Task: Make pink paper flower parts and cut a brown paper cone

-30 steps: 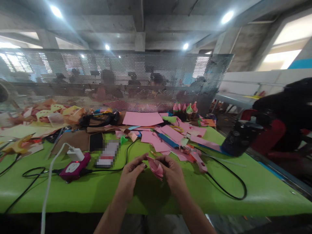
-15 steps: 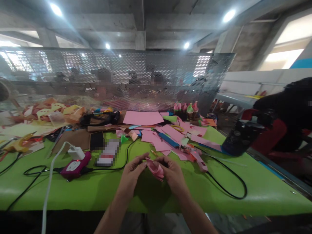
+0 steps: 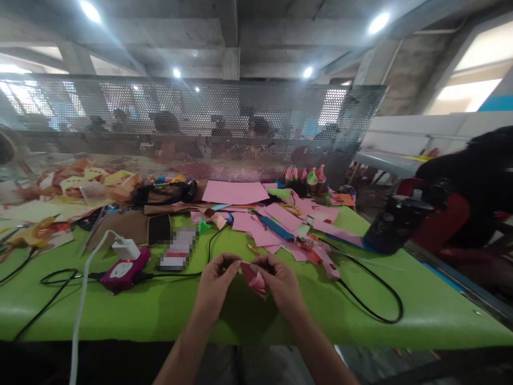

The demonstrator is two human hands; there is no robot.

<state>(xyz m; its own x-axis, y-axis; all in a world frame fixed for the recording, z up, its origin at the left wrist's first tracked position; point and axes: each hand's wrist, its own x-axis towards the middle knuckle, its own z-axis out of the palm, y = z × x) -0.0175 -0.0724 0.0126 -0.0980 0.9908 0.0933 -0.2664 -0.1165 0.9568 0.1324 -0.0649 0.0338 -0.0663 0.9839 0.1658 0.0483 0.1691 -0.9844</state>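
Between my two hands, above the green tabletop (image 3: 168, 315), is a small folded pink paper piece (image 3: 256, 282) with layered, petal-like folds at its lower end. My left hand (image 3: 218, 280) pinches its upper left tip between thumb and fingers. My right hand (image 3: 278, 278) grips its right side, thumb against the folds. Parts of the paper are hidden behind my fingers. Just beyond my hands lie loose pink paper sheets (image 3: 256, 227). A pink glue gun (image 3: 329, 263) rests to the right of my right hand, its black cable looping over the table.
A magenta power strip (image 3: 126, 271) with a white plug (image 3: 126, 248) sits left, beside two phones. Scissors with yellow handles (image 3: 292, 209), a dark bottle (image 3: 395, 224) and finished paper cones (image 3: 312, 182) stand or lie farther back. A perforated metal screen (image 3: 224, 128) borders the table. A person sits right.
The folded paper has turned slightly in my fingers, so its darker inner face shows more. Both hands keep nearly the same place and stay pinched on it.
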